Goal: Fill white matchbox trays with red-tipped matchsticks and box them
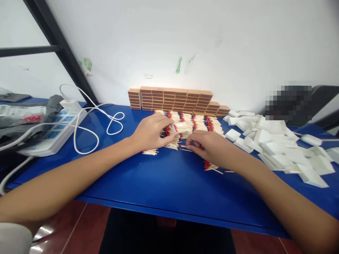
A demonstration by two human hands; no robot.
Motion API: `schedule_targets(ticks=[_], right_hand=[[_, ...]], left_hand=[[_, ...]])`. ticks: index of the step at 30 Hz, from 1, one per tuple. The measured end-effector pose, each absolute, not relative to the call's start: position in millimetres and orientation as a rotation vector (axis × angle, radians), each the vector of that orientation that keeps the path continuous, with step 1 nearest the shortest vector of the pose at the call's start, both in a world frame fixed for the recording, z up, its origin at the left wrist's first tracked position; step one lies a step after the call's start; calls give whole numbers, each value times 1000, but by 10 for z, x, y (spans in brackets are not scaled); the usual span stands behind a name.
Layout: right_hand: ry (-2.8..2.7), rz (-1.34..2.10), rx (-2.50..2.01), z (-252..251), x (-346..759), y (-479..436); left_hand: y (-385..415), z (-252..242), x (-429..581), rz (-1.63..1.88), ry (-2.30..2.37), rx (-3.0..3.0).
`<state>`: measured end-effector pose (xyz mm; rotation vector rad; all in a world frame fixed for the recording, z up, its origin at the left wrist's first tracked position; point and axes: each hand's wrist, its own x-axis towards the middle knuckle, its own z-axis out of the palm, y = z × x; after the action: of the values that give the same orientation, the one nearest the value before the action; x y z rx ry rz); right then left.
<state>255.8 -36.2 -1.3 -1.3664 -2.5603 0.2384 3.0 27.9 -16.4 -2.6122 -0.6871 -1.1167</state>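
Note:
My left hand holds a small white tray between thumb and fingers, with some red-tipped matches in it. Just right of the tray, my right hand is closed in a pinch over loose matches; what its fingertips hold, if anything, is too small to make out. Under and behind both hands, red-headed matches lie in several rows on the blue table. More matches lie below my right hand.
Stacked matchboxes line the wall. White empty trays are heaped at the right, near a white plug-like device. At the left are a power strip, white cables and a grey bag.

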Motion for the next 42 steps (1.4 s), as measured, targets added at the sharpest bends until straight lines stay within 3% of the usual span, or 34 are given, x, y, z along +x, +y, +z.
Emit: schedule_targets(ticks=[42], right_hand=[[-2502,222,-1295,-49,2570,-388]], left_hand=[[281,-158,34,-1089,-699,-2647]])
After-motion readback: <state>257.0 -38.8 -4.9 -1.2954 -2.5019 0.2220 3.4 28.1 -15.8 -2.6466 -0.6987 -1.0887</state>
